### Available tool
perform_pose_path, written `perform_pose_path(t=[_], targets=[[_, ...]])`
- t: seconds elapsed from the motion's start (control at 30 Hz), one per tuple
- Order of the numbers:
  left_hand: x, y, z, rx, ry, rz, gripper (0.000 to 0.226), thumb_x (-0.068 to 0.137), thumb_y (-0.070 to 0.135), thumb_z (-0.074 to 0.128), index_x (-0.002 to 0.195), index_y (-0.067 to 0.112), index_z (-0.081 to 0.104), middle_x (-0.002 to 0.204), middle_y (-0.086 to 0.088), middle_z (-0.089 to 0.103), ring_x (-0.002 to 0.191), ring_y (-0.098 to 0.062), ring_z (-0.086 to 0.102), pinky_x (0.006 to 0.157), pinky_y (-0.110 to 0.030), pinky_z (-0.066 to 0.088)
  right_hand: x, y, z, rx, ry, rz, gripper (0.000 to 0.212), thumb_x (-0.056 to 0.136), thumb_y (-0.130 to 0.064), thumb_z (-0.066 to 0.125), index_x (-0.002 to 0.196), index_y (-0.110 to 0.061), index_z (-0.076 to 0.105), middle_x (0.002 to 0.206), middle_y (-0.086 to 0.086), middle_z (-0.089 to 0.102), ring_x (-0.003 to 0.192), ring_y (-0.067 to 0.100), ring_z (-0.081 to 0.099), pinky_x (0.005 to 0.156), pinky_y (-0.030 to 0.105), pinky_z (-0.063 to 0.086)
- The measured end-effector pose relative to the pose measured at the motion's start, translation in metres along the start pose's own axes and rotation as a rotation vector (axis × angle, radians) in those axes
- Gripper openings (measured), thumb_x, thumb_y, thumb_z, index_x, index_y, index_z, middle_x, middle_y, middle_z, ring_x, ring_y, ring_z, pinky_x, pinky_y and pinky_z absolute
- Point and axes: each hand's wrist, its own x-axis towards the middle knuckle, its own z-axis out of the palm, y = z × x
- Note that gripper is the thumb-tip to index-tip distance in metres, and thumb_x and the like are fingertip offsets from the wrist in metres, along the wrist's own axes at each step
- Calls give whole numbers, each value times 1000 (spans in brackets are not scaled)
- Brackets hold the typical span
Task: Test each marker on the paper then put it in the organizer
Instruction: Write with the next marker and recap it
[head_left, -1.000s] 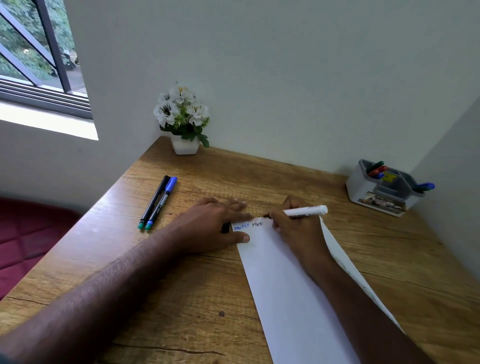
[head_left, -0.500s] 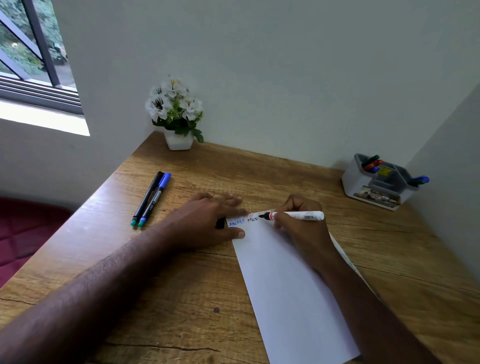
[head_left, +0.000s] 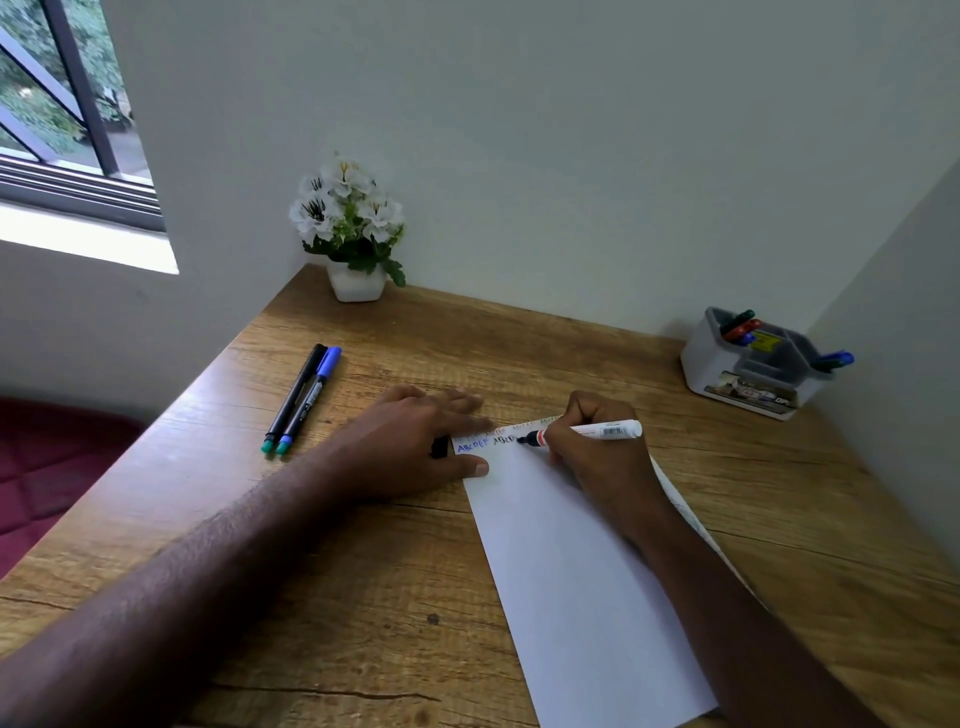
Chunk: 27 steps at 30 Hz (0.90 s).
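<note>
A white marker (head_left: 587, 432) is gripped by the right hand (head_left: 597, 457), tip on the paper (head_left: 571, 571); the paper's nine-o'clock edge is pressed by the flat, uncurled left hand (head_left: 415, 441).

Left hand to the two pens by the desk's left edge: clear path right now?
Probably yes. The left hand lies flat, pinning the paper, and bare desk separates it from the two pens. Reaching over would release the paper while the right hand writes.
</note>
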Motion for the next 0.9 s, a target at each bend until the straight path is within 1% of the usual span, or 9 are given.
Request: perform_pose_path(t=[0.07,0.13,0.23,0.37,0.5,0.57,0.77,0.83,0.9], targets=[[0,0,0,-2,6,3,58,94,63,43,148,45,31,161,18,17,148,-1,11,119,-34,5,0,-1,0,10,2,-1,25,73,-17,68,62,-4,50,55,7,56,52,12,45,48,30,35],[0,-1,1,-5,12,5,58,93,63,43,148,45,32,161,18,17,148,-1,11,118,-34,6,1,-1,1,4,-1,-4,24,77,-11,69,63,-3,51,58,11,58,52,12,45,49,30,35],[0,-1,1,-5,11,8,58,93,63,43,148,45,31,161,18,16,148,-2,11,119,-35,6,2,-1,1,-1,16,6,23,79,-7,69,64,-2,52,57,6,59,51,10,46,48,27,35],[0,-1,1,0,7,6,58,94,62,43,148,46,31,161,18,16,149,-3,10,119,-35,6,1,-2,1,6,-4,14,21,80,-7,68,65,-2,54,58,5,59,52,11,47,47,27,36],[0,0,0,3,-5,1,58,94,62,42,148,46,31,161,18,15,149,-3,10,119,-36,6,2,-3,-1,8,36,8,21,78,-6,69,64,0,55,59,7,60,51,8,47,47,25,37],[-1,0,0,3,4,8,58,94,63,42,148,46,31,161,18,16,149,-3,10,119,-36,6,1,-4,-1,2,40,17,22,78,-7,69,64,-1,54,57,4,58,51,7,46,46,24,36],[-1,1,0,-3,9,10,58,94,62,43,148,45,32,161,18,16,148,-1,9,119,-34,5,3,-1,-1,-14,37,33,27,74,-12,70,62,-3,47,55,3,53,50,10,42,46,27,34],[-1,0,0,-2,11,13,58,94,62,43,148,45,32,161,18,17,148,-1,9,119,-34,5,4,0,-1,-6,41,30,26,76,-11,70,62,-4,48,55,2,53,51,10,43,46,26,34],[-1,-1,0,-4,8,10,58,94,63,43,148,46,32,161,18,17,148,0,9,119,-34,5,4,1,0,-9,26,14,25,77,-10,69,64,-3,49,57,4,56,51,11,44,47,27,35]])
